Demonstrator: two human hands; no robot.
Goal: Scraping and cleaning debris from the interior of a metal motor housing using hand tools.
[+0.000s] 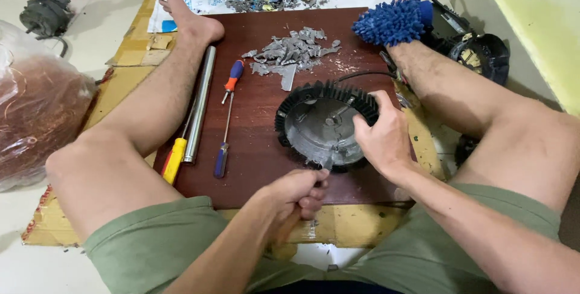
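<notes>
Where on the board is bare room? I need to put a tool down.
Bare wood lies between the blue-handled screwdriver and the round finned motor part, and between the metal rod and the scrap pile. It is crowded around the left hand and right hand.

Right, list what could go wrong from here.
1. The left hand drives a tool toward the finned disc while the right hand steadies its rim; a slip could jab the right hand's fingers.
2. Jagged metal scraps lie on the board between bare legs and could cut skin.
3. The screwdrivers and the metal rod lie loose and might roll off.
</notes>
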